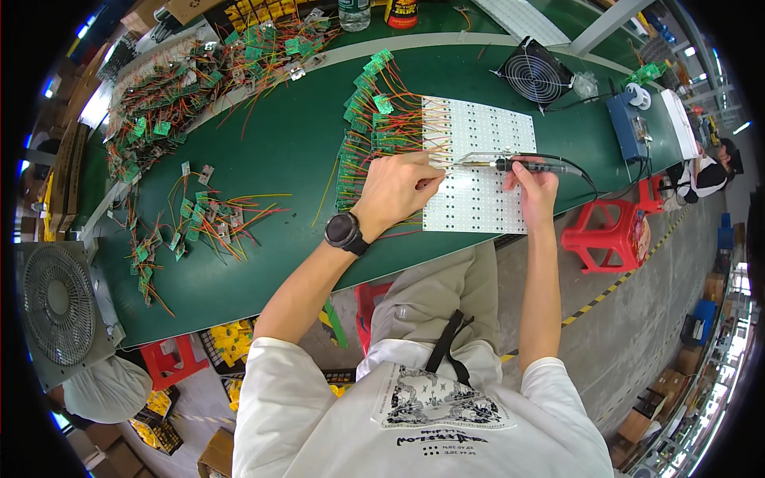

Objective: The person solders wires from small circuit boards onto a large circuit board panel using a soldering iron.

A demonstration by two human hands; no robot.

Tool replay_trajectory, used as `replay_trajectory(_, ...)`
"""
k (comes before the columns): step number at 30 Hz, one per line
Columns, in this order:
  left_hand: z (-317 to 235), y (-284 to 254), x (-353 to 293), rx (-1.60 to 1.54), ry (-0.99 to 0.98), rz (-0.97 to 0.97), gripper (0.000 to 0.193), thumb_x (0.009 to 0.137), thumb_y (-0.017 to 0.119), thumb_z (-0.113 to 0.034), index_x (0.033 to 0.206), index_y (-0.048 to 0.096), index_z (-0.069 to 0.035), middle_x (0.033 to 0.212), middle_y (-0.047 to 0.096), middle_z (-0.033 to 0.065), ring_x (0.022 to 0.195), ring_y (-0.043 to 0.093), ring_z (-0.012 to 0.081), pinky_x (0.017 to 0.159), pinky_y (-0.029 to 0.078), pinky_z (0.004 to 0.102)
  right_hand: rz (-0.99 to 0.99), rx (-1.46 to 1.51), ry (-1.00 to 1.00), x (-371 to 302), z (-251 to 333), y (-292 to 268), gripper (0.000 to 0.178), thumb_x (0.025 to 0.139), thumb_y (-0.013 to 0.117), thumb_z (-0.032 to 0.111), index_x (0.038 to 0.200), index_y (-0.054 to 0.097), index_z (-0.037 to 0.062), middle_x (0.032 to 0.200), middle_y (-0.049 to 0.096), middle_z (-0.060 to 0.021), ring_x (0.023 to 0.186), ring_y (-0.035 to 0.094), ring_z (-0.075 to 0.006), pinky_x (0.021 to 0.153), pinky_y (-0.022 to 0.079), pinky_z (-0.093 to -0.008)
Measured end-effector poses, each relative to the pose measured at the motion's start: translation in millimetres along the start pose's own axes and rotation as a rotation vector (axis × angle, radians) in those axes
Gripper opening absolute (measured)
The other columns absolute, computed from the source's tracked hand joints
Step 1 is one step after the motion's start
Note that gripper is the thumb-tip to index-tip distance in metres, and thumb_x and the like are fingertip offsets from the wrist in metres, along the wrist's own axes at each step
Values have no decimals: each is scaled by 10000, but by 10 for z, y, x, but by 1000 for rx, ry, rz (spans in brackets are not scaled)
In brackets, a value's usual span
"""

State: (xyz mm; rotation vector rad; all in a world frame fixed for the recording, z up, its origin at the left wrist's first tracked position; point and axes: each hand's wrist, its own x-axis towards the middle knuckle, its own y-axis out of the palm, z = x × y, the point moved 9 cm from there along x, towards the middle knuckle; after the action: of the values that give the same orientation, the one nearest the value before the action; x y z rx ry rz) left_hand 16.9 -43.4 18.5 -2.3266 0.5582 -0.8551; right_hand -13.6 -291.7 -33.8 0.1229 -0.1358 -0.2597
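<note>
Your white printed T-shirt [319, 434] sits nearest; your right hand [535, 190] clamps a black-handled soldering iron [502, 165] over the white dotted rectangular panel [478, 213] at the green bench [215, 291]'s near edge; left hand [398, 191] curls at panel's left edge, grip unclear.

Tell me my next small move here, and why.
Probably ease the soldering iron onto the nearest of the red and yellow wires, if not touching: your right hand holds it, and your left hand is beside its tip over the white circuit panel.
</note>
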Motion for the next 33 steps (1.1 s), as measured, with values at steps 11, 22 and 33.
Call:
replay_trajectory(11,84,34,28,-10,-68,-33,82,800,701,-125,835,721,-54,766,654,68,631,634,249,567,497,341,12,-35,11,-17,32,20,190,855,668,39,1007,619,-65,761,649,-109,612,616,-158,589,477,-270)
replay_trajectory(22,91,71,18,35,-60,-41,82,807,700,-129,844,723,-60,796,670,64,638,649,241,570,504,341,26,-48,7,-19,38,40,176,850,670,31,991,624,-64,752,652,-113,609,624,-164,590,487,-273)
replay_trajectory(33,87,72,6,52,-67,-42,88,807,702,-141,844,726,-65,788,665,62,640,650,241,568,503,342,36,-72,10,-21,24,41,183,856,669,34,997,622,-73,747,653,-116,612,627,-164,594,491,-271)
